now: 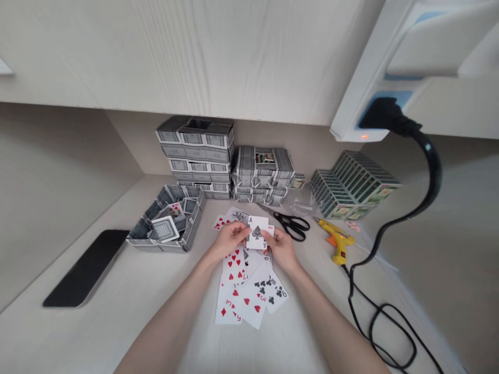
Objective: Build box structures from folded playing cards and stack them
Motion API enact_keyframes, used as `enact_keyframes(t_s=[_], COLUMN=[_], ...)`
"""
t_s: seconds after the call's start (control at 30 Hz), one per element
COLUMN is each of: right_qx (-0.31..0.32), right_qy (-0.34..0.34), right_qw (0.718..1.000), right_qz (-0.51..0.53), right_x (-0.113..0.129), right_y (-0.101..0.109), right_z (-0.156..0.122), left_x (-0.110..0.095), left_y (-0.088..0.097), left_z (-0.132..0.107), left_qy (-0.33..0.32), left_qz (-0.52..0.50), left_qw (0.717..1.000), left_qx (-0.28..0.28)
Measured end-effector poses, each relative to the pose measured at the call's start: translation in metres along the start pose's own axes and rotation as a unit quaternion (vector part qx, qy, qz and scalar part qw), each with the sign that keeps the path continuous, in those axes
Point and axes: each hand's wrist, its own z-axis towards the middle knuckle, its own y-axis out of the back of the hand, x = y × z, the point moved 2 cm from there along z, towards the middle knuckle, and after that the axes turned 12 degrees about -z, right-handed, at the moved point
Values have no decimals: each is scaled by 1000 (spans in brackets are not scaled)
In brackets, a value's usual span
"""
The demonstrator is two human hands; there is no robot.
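Observation:
Between my two hands, above the middle of the table, is an ace of spades playing card (256, 231), face up. My left hand (231, 239) pinches its left edge. My right hand (282, 246) pinches its right side together with a red ace (270, 228) that pokes out behind it. Beneath and in front of my hands lie several loose playing cards (246, 302) face up, overlapping, with hearts, clubs and a diamond showing. A few more cards (237, 214) lie just beyond my left hand.
Left stands an open box made of cards (191, 234), with loose cards inside; a dark phone (86, 267) lies beside it. Card-built boxes (202, 150) are stacked behind. Black scissors (293, 224), a yellow glue gun (337, 241), packs of cards (356, 182) and a black cable (380, 241) are right.

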Motion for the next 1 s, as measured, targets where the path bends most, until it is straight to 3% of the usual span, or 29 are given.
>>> enact_keyframes(t_s=[0.27,0.47,0.67,0.83,1.0], right_qx=[-49,-68,-62,-76,-103], right_qy=[54,79,95,134,183], right_qw=[996,994,992,976,927], right_qz=[-42,-23,-50,-157,-311], right_x=[-5,-1,-1,0,-2], right_y=[3,8,9,11,10], right_z=[3,2,2,0,-3], left_x=[5,8,6,6,11], left_y=[-1,-1,-6,-11,-15], left_z=[1,2,-2,-8,-14], left_qy=[-31,-58,-34,-3,-14], left_qz=[30,57,61,137,163], left_qw=[999,996,998,990,986], left_qx=[25,-25,-5,35,28])
